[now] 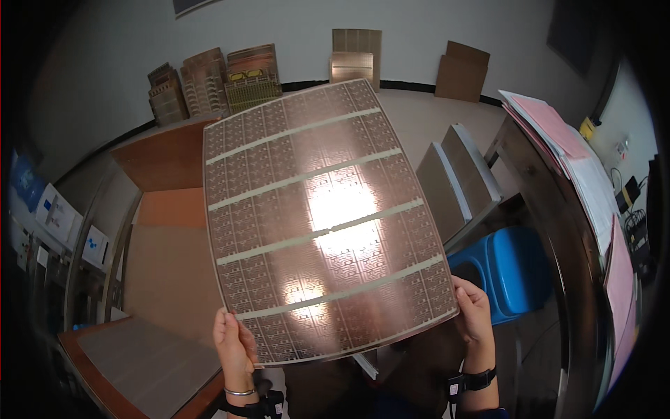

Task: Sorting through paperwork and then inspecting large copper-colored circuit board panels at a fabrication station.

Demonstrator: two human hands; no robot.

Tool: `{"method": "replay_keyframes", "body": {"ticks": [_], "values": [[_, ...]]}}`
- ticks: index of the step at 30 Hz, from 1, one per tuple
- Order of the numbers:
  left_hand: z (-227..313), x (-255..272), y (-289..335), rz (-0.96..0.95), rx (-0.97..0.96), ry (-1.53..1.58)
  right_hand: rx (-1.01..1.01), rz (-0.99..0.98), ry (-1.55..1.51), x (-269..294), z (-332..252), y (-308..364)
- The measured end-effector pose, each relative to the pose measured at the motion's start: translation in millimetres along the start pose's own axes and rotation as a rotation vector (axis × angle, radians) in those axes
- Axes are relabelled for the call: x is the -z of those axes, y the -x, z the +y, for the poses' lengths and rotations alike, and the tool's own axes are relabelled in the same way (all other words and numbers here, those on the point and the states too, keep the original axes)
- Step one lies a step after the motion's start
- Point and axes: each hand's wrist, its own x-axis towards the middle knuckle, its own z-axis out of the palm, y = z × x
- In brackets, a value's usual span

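A large copper-coloured circuit board panel (pixel 272 202) is held up in front of me, tilted, with pale stripes across its rows of etched traces. Bright light glares off its middle. My left hand (pixel 234 342) grips the panel's lower left edge, fingers closed on it. On the lower right corner, my right hand (pixel 473 311) pinches the edge. The undersides of both grips are partly hidden by the panel. I wear a metal bangle on the left wrist and dark straps on both wrists.
An orange-brown tray-like stand (pixel 164 265) is at left. Several panels lean along the far wall, including a brown board (pixel 462 70). Upright boards (pixel 464 174) and a blue stool (pixel 520 276) are at right, beside a desk with pink and white papers (pixel 558 133).
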Motion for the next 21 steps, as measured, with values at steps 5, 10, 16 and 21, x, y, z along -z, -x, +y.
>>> {"method": "replay_keyframes", "body": {"ticks": [5,10,16,21], "values": [[-3,3,-1,0.032,-0.047,0.024,-0.068,-0.062,-0.052,-5,-3,4],[-5,6,-3,0.020,-0.044,-0.035,-0.055,-0.050,-0.027,-9,-4,9],[-4,4,-2,0.017,-0.055,-0.109,-0.059,-0.036,0.076,-7,-3,13],[-6,15,-8,-0.023,-0.083,-0.116,-0.195,-0.161,-0.030,1,-10,7]]}}
